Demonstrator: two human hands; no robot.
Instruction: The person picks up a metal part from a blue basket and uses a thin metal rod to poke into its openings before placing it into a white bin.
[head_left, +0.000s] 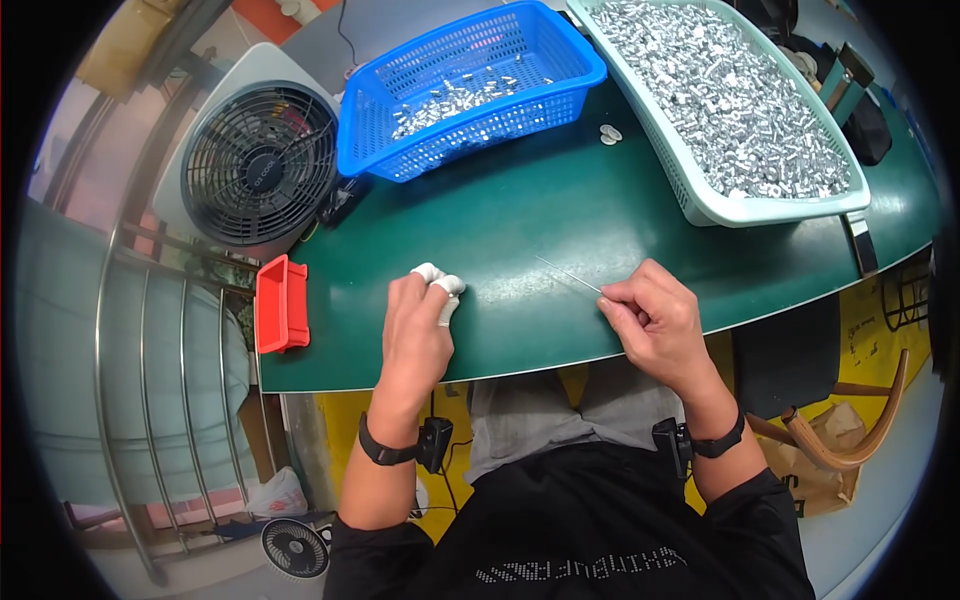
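Your right hand [657, 318] pinches the thin rod [569, 274] at one end — good hold, likely light, stiff, slippery — left hand [416, 328] curled, can't tell its grip.

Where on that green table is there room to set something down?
Bare tabletop shows between the red tray and left hand, also between the right hand and pale green basket. The far left is crowded: large fan beside blue basket.

Green tabletop [480, 225] gives passage between left hand [415, 325] and thin rod [568, 274]; blue basket [500, 122] blocks beyond.
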